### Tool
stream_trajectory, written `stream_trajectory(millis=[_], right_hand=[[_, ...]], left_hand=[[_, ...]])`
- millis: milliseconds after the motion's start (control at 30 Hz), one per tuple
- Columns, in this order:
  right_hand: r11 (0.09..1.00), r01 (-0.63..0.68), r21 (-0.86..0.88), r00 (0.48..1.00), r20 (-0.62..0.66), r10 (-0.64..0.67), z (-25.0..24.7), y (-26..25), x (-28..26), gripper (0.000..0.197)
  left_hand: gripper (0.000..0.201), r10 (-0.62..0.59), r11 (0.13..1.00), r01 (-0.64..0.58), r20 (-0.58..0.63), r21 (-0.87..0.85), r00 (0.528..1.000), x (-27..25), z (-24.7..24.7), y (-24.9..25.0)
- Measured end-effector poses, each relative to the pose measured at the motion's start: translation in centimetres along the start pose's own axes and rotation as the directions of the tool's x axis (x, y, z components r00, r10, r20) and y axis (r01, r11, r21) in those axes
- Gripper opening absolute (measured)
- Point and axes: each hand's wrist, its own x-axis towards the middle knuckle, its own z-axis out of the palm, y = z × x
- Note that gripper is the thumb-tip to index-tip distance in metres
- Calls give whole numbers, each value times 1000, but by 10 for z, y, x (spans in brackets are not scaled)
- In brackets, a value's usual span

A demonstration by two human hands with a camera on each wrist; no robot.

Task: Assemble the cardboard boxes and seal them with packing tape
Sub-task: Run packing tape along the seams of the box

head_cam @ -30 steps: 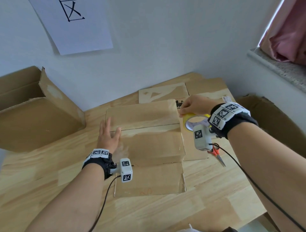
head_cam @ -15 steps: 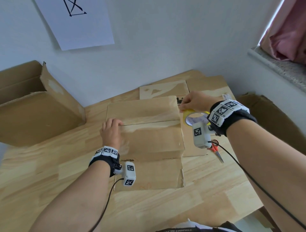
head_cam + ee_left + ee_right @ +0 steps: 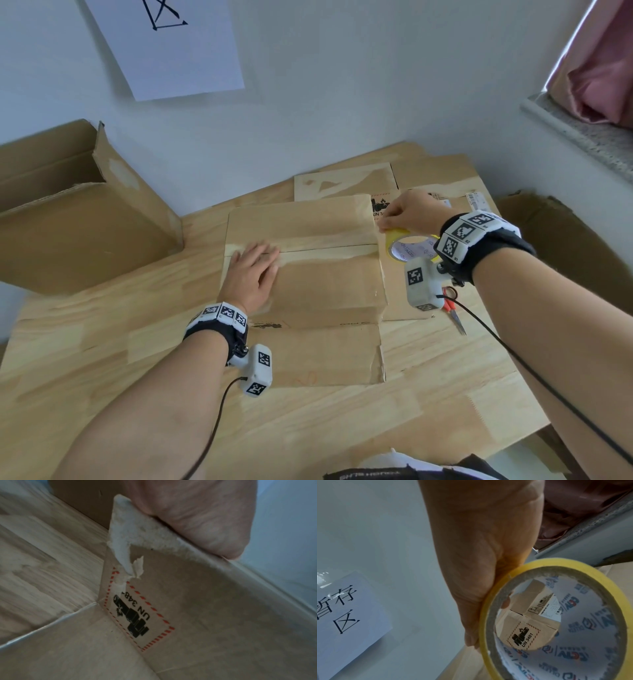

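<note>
Left hand (image 3: 253, 274) flat, fingers straight, pressing tape on cardboard box (image 3: 329, 284) seam. Right hand (image 3: 409, 212) grips tape roll (image 3: 406, 248) at right edge; strip laid, uncut.

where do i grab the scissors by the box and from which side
By the red handles, coming from the far right: the scissors lie flat on the table, blades pointing toward the near edge, handles partly tucked under the right wrist's camera. Details are small here.

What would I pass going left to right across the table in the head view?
Open box → left hand pressing flat on the middle box → right hand gripping the tape roll → scissors.
</note>
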Motion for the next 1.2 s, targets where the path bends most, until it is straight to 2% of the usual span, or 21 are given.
stream_trajectory(millis=[33,100,300,467,667,833,1200], right_hand=[[1000,1,5,1000,5,-1,1,1,-1,18],[1000,3,14,1000,15,-3,2,2,-3,18],[1000,6,-14,1000,2,-6,-2,-1,-5,19],[998,21,-51,1000,6,-21,-15,-16,-9,18],[990,104,-92,994,-8,-105,-28,-42,-7,15],[981,148,-123,987,-40,-154,-35,-59,-8,13],[958,238,-161,966,-64,-251,-43,-87,-18,14]], left_hand=[[59,-15,998,11,58,57,998,0,0,1],[54,-45,989,27,122,143,992,0,0,4],[52,-97,979,54,213,199,972,0,-3,9],[60,-115,980,75,212,185,971,0,-4,14],[63,-136,975,87,237,206,962,0,-4,15],[76,-110,978,70,200,199,974,-2,-1,13],[62,-132,976,95,186,194,974,-3,-4,18]])
